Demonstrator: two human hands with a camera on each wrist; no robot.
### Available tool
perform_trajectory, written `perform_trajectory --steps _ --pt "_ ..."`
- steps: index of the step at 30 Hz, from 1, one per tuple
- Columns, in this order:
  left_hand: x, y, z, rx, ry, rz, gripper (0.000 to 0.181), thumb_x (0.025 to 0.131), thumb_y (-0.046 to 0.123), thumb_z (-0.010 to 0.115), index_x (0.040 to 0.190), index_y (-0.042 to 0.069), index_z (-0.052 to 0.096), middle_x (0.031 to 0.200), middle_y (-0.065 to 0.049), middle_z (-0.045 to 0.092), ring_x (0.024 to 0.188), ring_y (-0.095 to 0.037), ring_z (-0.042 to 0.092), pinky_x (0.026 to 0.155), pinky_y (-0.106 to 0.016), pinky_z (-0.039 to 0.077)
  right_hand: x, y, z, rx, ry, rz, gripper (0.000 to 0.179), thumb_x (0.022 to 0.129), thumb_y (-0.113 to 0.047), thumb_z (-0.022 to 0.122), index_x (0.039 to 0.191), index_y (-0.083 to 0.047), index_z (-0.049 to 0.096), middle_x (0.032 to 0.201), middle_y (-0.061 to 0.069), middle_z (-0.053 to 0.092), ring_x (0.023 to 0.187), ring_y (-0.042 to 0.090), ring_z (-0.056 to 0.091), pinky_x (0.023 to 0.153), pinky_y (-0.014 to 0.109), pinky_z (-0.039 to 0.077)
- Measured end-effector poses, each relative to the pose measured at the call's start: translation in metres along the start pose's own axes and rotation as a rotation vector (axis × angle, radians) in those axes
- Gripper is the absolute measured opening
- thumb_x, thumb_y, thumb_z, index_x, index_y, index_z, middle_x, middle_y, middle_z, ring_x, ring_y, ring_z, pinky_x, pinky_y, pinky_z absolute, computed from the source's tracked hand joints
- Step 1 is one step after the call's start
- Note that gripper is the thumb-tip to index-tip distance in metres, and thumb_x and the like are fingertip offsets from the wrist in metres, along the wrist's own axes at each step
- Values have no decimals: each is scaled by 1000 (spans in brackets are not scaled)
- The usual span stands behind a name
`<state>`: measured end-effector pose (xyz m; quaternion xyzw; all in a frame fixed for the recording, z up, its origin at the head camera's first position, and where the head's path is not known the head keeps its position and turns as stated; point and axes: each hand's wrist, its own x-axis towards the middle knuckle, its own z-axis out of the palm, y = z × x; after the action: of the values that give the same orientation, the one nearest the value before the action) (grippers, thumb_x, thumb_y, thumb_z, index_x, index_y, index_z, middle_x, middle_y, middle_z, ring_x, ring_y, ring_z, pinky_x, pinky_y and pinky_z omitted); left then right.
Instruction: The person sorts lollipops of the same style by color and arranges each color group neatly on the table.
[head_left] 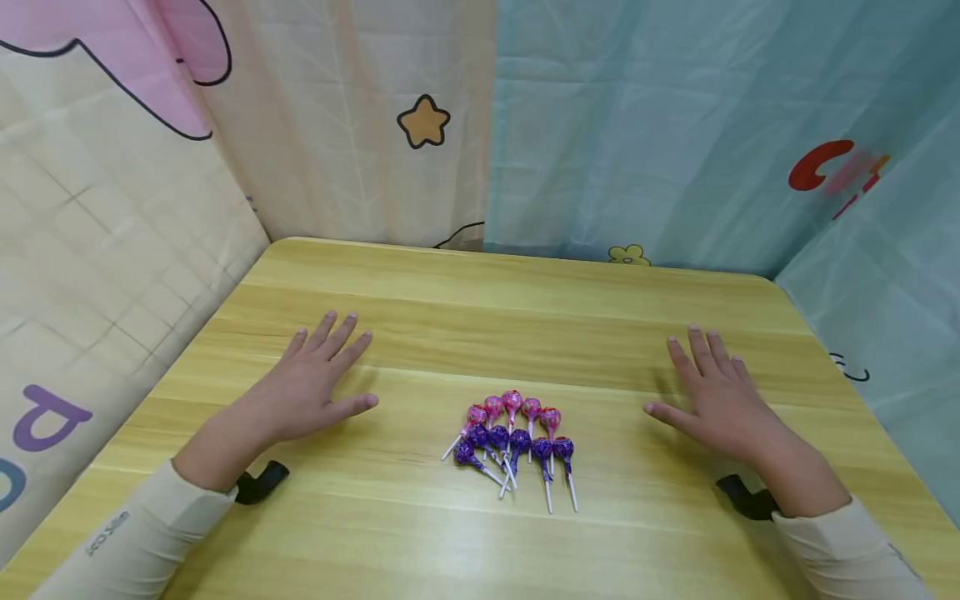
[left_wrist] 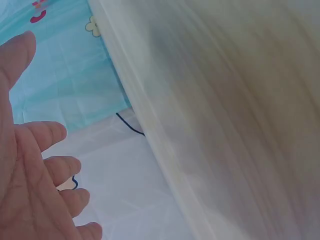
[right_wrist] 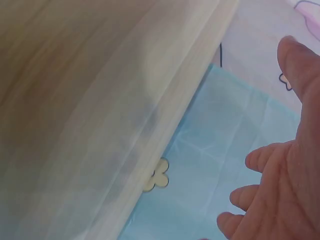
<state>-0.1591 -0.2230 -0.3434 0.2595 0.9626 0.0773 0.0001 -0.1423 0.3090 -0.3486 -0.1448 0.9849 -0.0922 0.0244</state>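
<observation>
Lollipops lie in a cluster at the middle of the table in the head view. Several pink-wrapped lollipops (head_left: 512, 402) form an arc at the back, and several purple-wrapped lollipops (head_left: 520, 442) lie in front, their white sticks pointing toward me and partly crossing. To the left of the cluster, my left hand (head_left: 311, 387) is spread palm down over the table, holding nothing. My right hand (head_left: 723, 408) is spread likewise to the right of the cluster. Both wrist views show the bare palms, the left palm (left_wrist: 30, 185) and the right palm (right_wrist: 285, 185), with fingers apart.
The wooden table (head_left: 450, 542) has rounded far corners. Printed curtains (head_left: 360, 125) hang right behind it and along both sides. A black wrist mount (head_left: 262, 482) is strapped at the left wrist, another black mount (head_left: 747, 498) at the right.
</observation>
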Motion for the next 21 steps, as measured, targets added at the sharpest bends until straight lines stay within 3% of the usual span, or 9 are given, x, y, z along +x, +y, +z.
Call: perform_trajectory --steps 5,11,16,21 --pt "0 3 2 -129 -30 29 89 95 63 52 157 7 23 164 -18 10 149 -43 1 112 -68 10 7 -13 -3 96 -22 -46 98 95 -56 59 157 1 9 161 28 -8 147 45 -11 111 68 12" --pt "3 8 -4 -329 -53 62 87 94 59 58 159 14 21 165 -11 12 150 -36 4 113 -64 17 19 -31 2 199 -22 -108 91 95 -56 59 159 -6 15 164 21 4 147 45 10 109 67 23" --pt "7 13 -4 -406 -39 78 82 96 55 58 159 18 21 164 -5 16 150 -30 12 115 -58 20 27 -45 3 268 -16 -166 82 97 -53 57 158 -11 22 165 13 10 147 42 17 109 65 25" --pt "14 24 -2 -572 -55 88 77 96 49 61 158 21 25 161 -4 25 145 -34 25 112 -58 26 28 -49 4 364 -8 -200 72 99 -41 61 157 -13 28 163 11 18 145 40 23 110 63 27"
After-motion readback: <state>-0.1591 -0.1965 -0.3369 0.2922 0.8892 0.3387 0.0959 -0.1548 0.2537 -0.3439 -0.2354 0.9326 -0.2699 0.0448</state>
